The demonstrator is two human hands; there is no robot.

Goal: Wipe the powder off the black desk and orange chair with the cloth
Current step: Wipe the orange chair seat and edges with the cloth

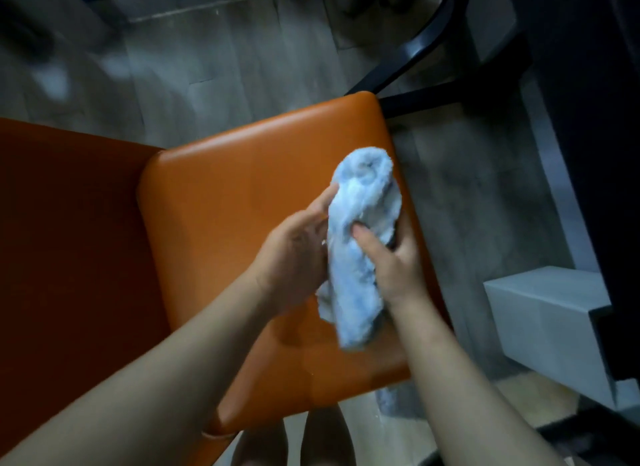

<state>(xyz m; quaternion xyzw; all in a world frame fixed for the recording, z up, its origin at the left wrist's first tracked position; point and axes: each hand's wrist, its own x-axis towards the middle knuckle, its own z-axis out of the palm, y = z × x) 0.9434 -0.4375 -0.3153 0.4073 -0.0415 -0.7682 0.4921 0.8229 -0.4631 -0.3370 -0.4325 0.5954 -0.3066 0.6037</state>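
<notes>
Your right hand has its fingers clasped round the bunched pale blue cloth, thumb pressed on its front. Your left hand lies against the other side with its fingers hidden behind, so their hold cannot be told. The cloth hangs between your 2 hands, lifted off the orange chair seat beneath your fingers. That seat looks largely wiped, with faint smears near its front edge. The black worktop's surface is out of view, so judge it unchecked.

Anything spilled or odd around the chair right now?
A pale, powdery-looking patch lies on the floor by the near corner of the orange chair; too blurred to confirm it's powder. The right hand grips the bunched cloth; nothing else stands out.
</notes>
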